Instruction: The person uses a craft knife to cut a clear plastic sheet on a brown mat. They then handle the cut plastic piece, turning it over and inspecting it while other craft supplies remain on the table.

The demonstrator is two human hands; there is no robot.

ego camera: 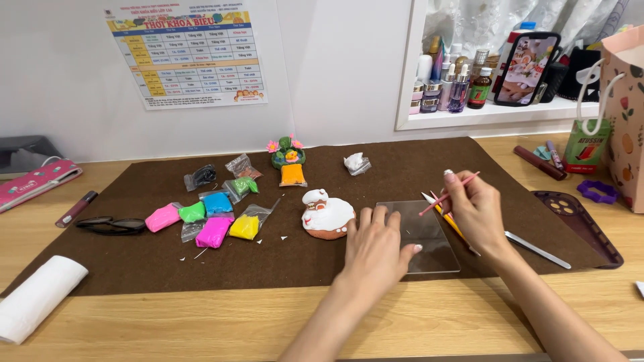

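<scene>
My left hand (377, 249) lies flat, fingers spread, on the near left part of a clear plastic sheet (429, 234) on the brown felt mat (134, 261). Just left of it sits a white and brown clay figure (325, 214). Over the sheet's right edge, my right hand (475, 209) grips a thin pink stick (451, 192) and a yellow modelling tool (451, 221). A metal tool (537, 249) lies on the mat to the right of that hand.
Small bags of coloured clay (215, 218) lie on the mat's left, with black glasses (111, 224) beside them. A flower clay piece (288, 153) stands at the back. A white roll (37, 295), a pink case (33, 182), a purple tray (580, 224), a paper bag (624, 114) and shelf bottles (453, 84) surround the mat.
</scene>
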